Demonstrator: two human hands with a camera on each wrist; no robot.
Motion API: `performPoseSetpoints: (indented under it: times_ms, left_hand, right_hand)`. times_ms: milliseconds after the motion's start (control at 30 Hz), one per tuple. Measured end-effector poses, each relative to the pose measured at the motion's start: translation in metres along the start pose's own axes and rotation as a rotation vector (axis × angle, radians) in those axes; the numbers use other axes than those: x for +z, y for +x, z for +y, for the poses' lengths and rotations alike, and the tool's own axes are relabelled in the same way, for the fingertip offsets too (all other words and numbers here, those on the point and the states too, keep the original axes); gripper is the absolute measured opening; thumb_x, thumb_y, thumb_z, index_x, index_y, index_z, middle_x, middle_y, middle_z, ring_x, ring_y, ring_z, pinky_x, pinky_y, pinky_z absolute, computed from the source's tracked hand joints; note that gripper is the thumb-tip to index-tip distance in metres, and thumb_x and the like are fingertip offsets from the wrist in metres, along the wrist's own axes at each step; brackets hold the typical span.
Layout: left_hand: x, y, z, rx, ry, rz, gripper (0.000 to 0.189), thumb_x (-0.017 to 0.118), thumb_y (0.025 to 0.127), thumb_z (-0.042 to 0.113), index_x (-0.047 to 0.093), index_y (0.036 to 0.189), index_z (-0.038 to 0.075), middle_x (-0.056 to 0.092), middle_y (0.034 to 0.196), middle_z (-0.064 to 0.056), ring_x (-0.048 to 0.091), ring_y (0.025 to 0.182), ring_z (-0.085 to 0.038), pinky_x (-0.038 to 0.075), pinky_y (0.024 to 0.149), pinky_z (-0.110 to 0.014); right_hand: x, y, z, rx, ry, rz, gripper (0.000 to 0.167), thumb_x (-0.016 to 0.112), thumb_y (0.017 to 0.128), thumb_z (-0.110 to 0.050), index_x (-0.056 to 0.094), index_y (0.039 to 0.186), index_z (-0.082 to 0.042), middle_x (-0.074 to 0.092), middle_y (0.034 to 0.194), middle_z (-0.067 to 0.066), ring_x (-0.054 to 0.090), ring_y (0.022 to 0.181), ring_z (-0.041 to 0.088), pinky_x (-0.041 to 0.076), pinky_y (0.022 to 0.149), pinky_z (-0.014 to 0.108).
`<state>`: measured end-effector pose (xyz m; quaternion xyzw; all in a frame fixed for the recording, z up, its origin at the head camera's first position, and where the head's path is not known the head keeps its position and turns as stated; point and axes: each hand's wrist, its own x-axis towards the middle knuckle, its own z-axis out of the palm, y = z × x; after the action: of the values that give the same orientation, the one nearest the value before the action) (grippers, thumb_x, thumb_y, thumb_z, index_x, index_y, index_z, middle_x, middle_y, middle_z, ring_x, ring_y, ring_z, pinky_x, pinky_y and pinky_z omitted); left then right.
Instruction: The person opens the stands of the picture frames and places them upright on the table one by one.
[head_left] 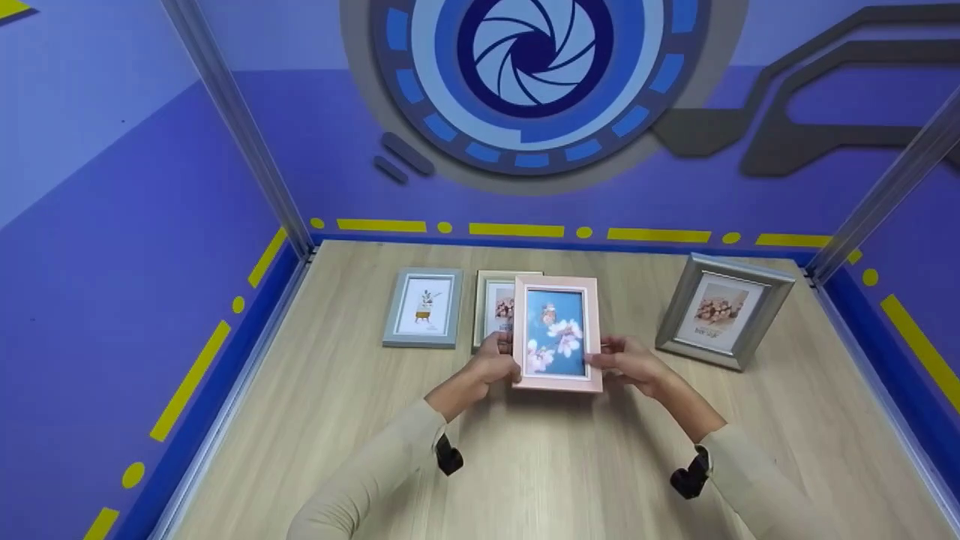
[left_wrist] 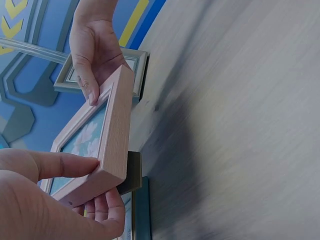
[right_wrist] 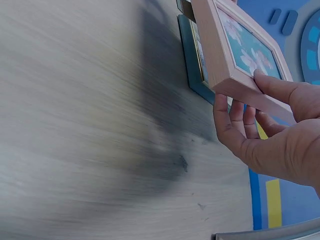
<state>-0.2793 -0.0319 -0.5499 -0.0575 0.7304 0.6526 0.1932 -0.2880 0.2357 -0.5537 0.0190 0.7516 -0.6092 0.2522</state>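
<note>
Both hands hold a pink picture frame with blossoms on a blue ground, tilted up off the table in the head view. My left hand grips its left edge low down, thumb on the front and fingers behind, as the left wrist view shows. At the opposite edge my right hand pinches it, thumb on the front and fingers underneath. A cream picture frame is partly hidden behind the pink one. Left of it a grey-blue picture frame bears a potted-plant print.
On the right a silver picture frame stands leaning back on the wooden table. Blue panels with metal corner posts enclose the table at the back and sides.
</note>
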Motion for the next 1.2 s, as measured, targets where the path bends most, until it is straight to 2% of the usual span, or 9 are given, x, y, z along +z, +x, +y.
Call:
performPoseSetpoints:
  times_ms: [133,367,567,700,833,933,1100,1200]
  left_hand:
    - [-0.001,-0.003,-0.002,0.027,0.026,-0.001,0.073,0.059,0.059,-0.020,0.050,0.130,-0.004,0.061,0.112,-0.016,0.055,0.093,-0.020,0.050,0.068,-0.023]
    - [0.001,-0.011,0.000,0.078,0.026,0.006,0.072,0.062,0.059,-0.022,0.050,0.127,-0.003,0.056,0.105,-0.012,0.051,0.087,-0.018,0.047,0.066,-0.023]
    - [0.007,-0.017,0.009,0.150,0.005,-0.005,0.071,0.063,0.058,-0.021,0.051,0.126,-0.001,0.051,0.099,-0.005,0.047,0.086,-0.017,0.044,0.068,-0.022]
    - [0.012,-0.023,0.017,0.233,0.082,0.043,0.069,0.070,0.057,-0.017,0.057,0.123,0.001,0.058,0.106,-0.010,0.053,0.094,-0.019,0.047,0.078,-0.025]
    - [0.018,-0.030,0.022,0.316,0.181,0.078,0.066,0.074,0.060,-0.012,0.059,0.122,0.005,0.060,0.120,-0.016,0.059,0.108,-0.028,0.052,0.090,-0.036]
    - [0.022,-0.035,0.024,0.382,0.204,0.042,0.065,0.075,0.066,-0.008,0.056,0.126,0.007,0.059,0.124,-0.017,0.060,0.110,-0.030,0.054,0.093,-0.042]
    - [0.028,-0.044,0.027,0.471,0.252,-0.042,0.066,0.079,0.076,0.003,0.051,0.135,0.010,0.059,0.128,-0.012,0.058,0.114,-0.024,0.053,0.097,-0.039]
    - [0.033,-0.046,0.028,0.507,0.271,-0.074,0.067,0.080,0.079,0.008,0.050,0.139,0.010,0.057,0.131,-0.011,0.057,0.117,-0.024,0.054,0.097,-0.037]
  right_hand:
    - [0.001,0.001,0.001,0.009,-0.020,0.007,0.066,0.070,0.095,-0.019,0.040,0.146,0.009,0.055,0.130,0.017,0.060,0.107,0.021,0.049,0.102,0.053]
    - [0.003,0.004,0.003,0.030,-0.053,0.050,0.070,0.073,0.094,-0.022,0.040,0.147,0.008,0.054,0.134,0.020,0.058,0.111,0.024,0.045,0.108,0.059]
    - [0.004,0.008,0.006,0.056,-0.057,0.113,0.072,0.076,0.093,-0.025,0.041,0.148,0.006,0.055,0.135,0.020,0.058,0.107,0.023,0.051,0.099,0.047]
    - [0.006,0.009,0.007,0.059,-0.041,0.131,0.071,0.075,0.093,-0.023,0.042,0.148,0.007,0.057,0.130,0.018,0.059,0.103,0.021,0.053,0.093,0.041]
    - [0.008,0.010,0.009,0.017,0.011,0.120,0.062,0.072,0.095,-0.017,0.046,0.144,0.009,0.063,0.120,0.014,0.062,0.096,0.016,0.056,0.088,0.036]
    - [0.010,0.009,0.010,-0.025,0.072,0.085,0.055,0.068,0.097,-0.012,0.047,0.142,0.011,0.065,0.112,0.009,0.065,0.092,0.013,0.057,0.084,0.033]
    - [0.012,0.009,0.014,-0.061,0.142,0.020,0.050,0.062,0.100,-0.007,0.044,0.142,0.012,0.067,0.104,0.003,0.067,0.091,0.012,0.058,0.083,0.034]
    - [0.013,0.009,0.016,-0.063,0.158,-0.001,0.047,0.060,0.100,-0.006,0.043,0.141,0.012,0.067,0.104,0.003,0.068,0.091,0.013,0.058,0.084,0.036]
